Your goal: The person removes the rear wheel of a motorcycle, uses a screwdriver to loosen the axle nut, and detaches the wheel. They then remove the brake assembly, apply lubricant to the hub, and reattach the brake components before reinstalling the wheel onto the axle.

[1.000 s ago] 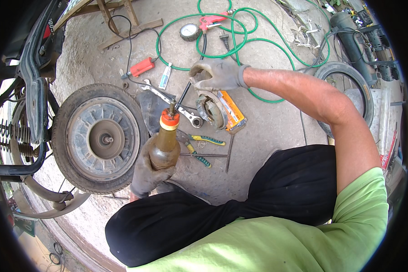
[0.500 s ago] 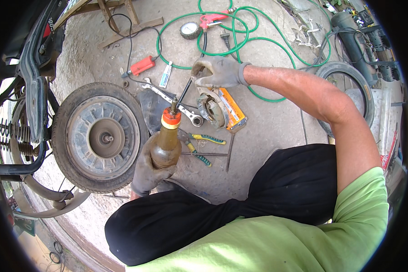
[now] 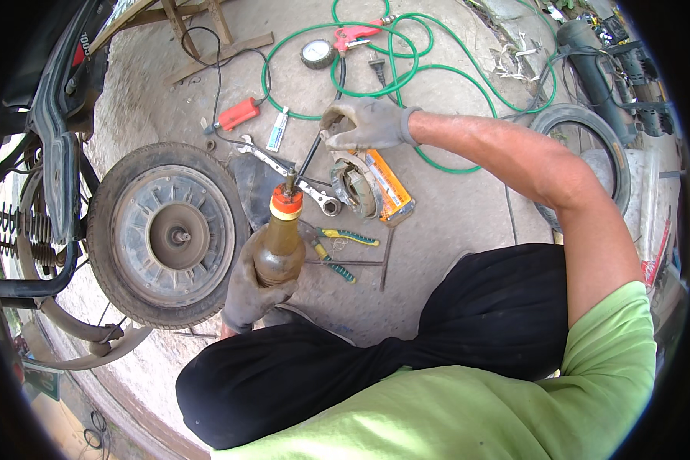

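My gloved left hand (image 3: 249, 284) grips an upright plastic bottle (image 3: 280, 253) of amber fluid, which has an orange cap and a metal nozzle. My gloved right hand (image 3: 356, 126) is curled above a round grimy metal part (image 3: 351, 185); whatever its fingers hold is hard to make out. That part lies on an orange package (image 3: 391, 188). A long ratchet spanner (image 3: 303, 182) lies behind the bottle, near a thin black rod (image 3: 310, 153) and a dark sheet (image 3: 254, 184). Yellow-green pliers (image 3: 349, 236) lie right of the bottle. A small white tube (image 3: 277, 129) lies farther back.
A wheel (image 3: 153, 230) lies beside a vehicle frame (image 3: 61, 184) at left. Behind are a green hose (image 3: 445, 69), a red air gun (image 3: 353, 34) with gauge (image 3: 317, 54), a red-handled tool (image 3: 239, 113) and wood (image 3: 184, 65). A loose tyre (image 3: 613, 153) and dark cylinder (image 3: 590, 73) are right.
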Motion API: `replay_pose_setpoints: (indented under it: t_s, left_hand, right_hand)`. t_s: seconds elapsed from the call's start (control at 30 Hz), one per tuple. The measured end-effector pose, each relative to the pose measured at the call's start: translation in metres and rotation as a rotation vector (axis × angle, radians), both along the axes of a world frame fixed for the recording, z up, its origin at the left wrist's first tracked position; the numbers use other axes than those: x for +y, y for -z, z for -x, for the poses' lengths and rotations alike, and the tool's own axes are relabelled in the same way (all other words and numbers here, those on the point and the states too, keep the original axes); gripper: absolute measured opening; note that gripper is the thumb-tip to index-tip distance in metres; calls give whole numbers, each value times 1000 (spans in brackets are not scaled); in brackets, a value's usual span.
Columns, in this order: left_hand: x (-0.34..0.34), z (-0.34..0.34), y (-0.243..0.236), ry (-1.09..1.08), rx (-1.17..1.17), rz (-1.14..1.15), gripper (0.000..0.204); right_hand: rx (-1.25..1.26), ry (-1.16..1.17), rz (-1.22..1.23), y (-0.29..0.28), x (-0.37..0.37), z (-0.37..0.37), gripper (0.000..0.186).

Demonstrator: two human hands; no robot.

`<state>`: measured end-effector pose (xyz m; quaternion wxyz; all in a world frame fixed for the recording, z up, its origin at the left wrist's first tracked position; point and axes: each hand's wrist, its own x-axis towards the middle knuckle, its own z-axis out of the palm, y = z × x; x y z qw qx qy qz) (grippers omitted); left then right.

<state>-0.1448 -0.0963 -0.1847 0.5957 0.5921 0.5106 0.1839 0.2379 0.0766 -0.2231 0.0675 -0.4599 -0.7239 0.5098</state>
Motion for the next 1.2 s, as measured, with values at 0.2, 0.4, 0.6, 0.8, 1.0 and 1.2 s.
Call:
replay_pose_setpoints:
  t_s: [0.2, 0.4, 0.6, 0.8, 1.0, 1.2]
  left_hand:
    - [12, -10, -10, -106, -17, 13, 103]
    - [62, -52, -48, -223, -195, -136, 99]
    - [147, -118, -87, -16, -15, -342, 92]
    - [214, -246, -104, 285, -117, -357, 95]
    - [230, -364, -43, 339, -13, -464, 102]
    - [224, -409, 83, 164, -198, -247, 99]
  right_hand:
    - [65, 160, 17, 21, -14, 0, 83]
    - [25, 275, -72, 14, -36, -8, 84]
    - [-2, 386, 59, 16, -47, -24, 81]
    - [-123, 294, 137, 15, -51, -26, 65]
    - [-237, 186, 152, 1, -41, -16, 64]
    - [-169, -171, -148, 17, -42, -23, 63]
